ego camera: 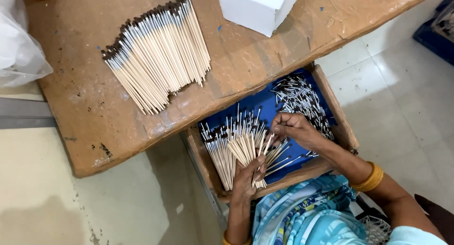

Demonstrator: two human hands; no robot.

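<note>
My left hand (249, 176) grips a fanned bundle of thin wooden brush sticks (247, 149) over an open blue-lined wooden drawer (331, 101). My right hand (293, 128) pinches one stick at the top of that bundle, fingers closed on it. More sticks with silver and dark tips (222, 143) lie in the drawer's left part. A heap of small silver metal ferrules (302, 98) fills the drawer's right corner, just beyond my right hand.
A big fanned pile of finished sticks (158, 56) lies on the brown tabletop (94, 122). A white box (257, 8) stands at the table's far edge, a clear plastic bag (16, 42) at the left. Pale tiled floor lies on the right.
</note>
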